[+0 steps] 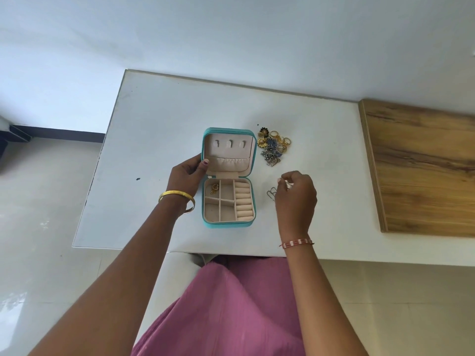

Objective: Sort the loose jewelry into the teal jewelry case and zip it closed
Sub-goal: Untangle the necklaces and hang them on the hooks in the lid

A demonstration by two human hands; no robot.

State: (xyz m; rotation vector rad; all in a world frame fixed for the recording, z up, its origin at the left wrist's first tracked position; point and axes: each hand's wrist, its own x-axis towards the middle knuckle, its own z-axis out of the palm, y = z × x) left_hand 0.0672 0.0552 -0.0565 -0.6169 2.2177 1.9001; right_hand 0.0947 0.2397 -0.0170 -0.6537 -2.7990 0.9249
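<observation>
The square teal zip-around jewelry case with a beige padded lining (229, 177) lies open at the centre of the frame on the white laminate table (159, 119), lid half toward the top, tray half toward the bottom. The left hand (187, 173) grips the left edge of the lid, thumb over the rim, presumably to keep the lid flat and the case steady while pieces are loaded. One small gold ornament (214, 188) sits in the tray's upper-left compartment; the other compartments and the ring rolls on the right appear vacant.

The heap of loose gold, blue and silver jewelry (274, 146) lies just right of the lid, close enough for short reaches. Well apart from it, lower in the frame, a thin silver wire piece (271, 194) lies on the table beside the tray.

The right hand (297, 199) hovers right of the case, fingers curled inward with thumb and forefinger close together. Whether it pinches anything cannot be determined; the wire piece sits at its left edge, partly hidden.

Judgement: sorting has barely begun; zipping remains outstanding.
</observation>
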